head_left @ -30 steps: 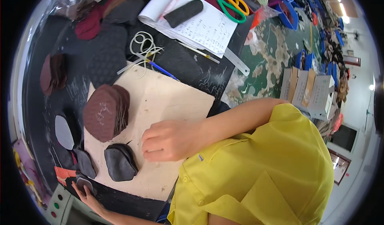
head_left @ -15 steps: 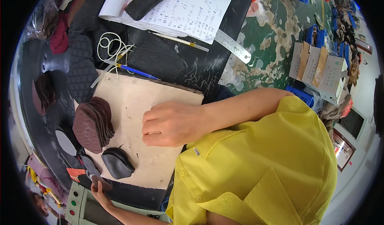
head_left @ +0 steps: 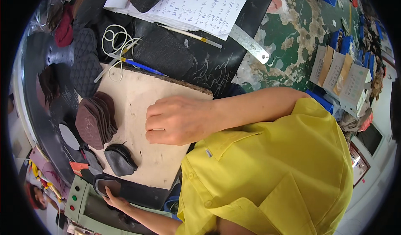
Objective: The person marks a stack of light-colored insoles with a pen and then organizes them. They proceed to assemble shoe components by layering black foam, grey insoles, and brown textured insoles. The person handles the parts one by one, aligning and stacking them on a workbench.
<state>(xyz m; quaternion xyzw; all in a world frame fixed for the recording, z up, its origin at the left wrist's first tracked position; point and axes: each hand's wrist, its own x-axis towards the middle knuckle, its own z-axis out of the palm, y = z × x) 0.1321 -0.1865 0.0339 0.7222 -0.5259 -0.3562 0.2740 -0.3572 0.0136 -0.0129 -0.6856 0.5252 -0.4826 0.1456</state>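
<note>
Two hands (head_left: 177,120), one board (head_left: 133,118)

The pale board (head_left: 140,97) looked like smooth, matt wood with a rough dark edge, and the black tabletop (head_left: 211,70) beneath it was scratched, with a dull sheen in places. The stacked brown pieces (head_left: 90,124) seemed to be quilted cloth with ridged, matt faces, while the dark grey pieces (head_left: 119,164) and the rounded piece (head_left: 112,185) nearby looked smoother but equally matt, their exact material unclear. The ruler (head_left: 250,46) was shiny metal, the sheets (head_left: 204,11) matt paper, the blue pen (head_left: 144,66) glossy plastic, and the yellow shirt (head_left: 271,164) smooth cloth with a soft sheen.
</note>
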